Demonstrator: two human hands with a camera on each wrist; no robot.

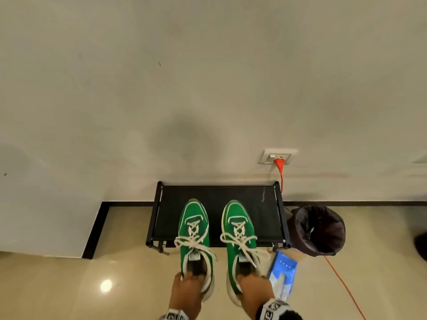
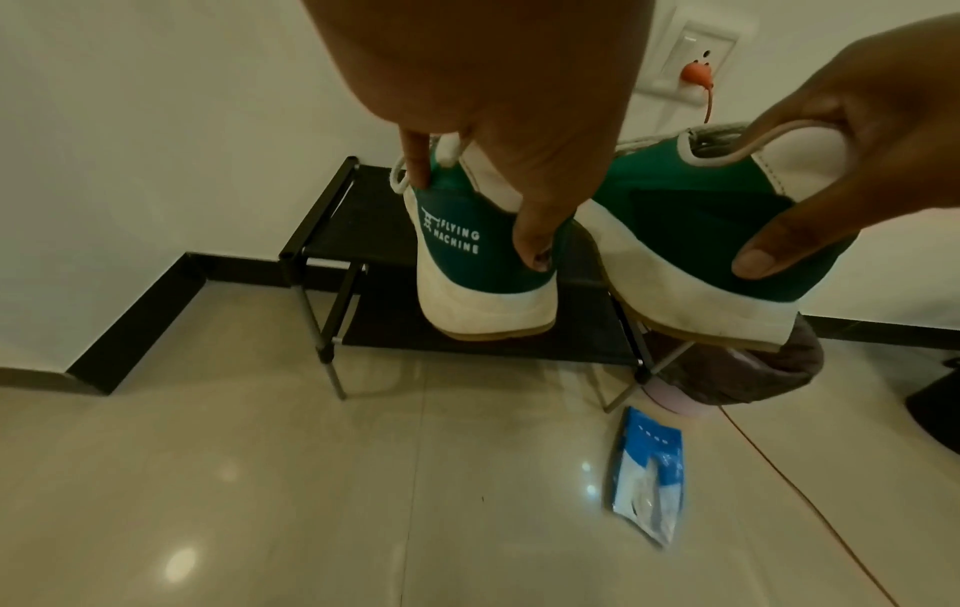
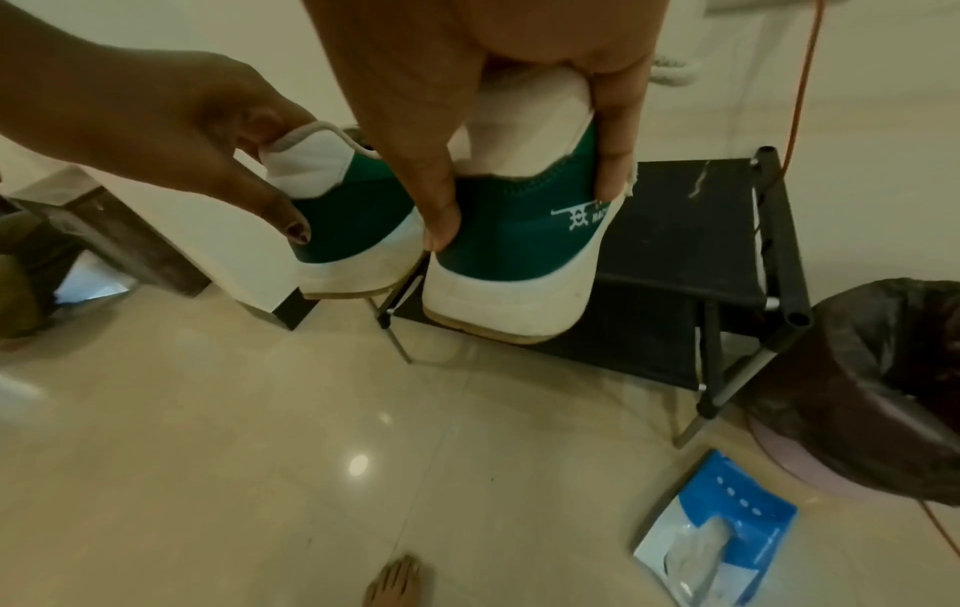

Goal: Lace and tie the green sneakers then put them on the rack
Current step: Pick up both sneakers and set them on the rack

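Two green sneakers with white soles and tied cream laces hang side by side above the black rack (image 1: 268,218), toes toward the wall. My left hand (image 1: 187,287) grips the heel of the left sneaker (image 1: 194,229), thumb and fingers curled round its collar. My right hand (image 1: 254,289) grips the heel of the right sneaker (image 1: 240,232) the same way. In the left wrist view the left sneaker's heel (image 2: 483,263) floats over the rack's top shelf (image 2: 332,230). The right wrist view shows the right sneaker's heel (image 3: 519,263) above the rack (image 3: 691,230).
A dark-lined waste bin (image 1: 318,229) stands right of the rack. A blue and white packet (image 1: 283,273) lies on the tiled floor near the rack's front right leg. An orange cord (image 1: 280,172) runs from a wall socket past the bin. A bare foot (image 3: 395,583) stands below.
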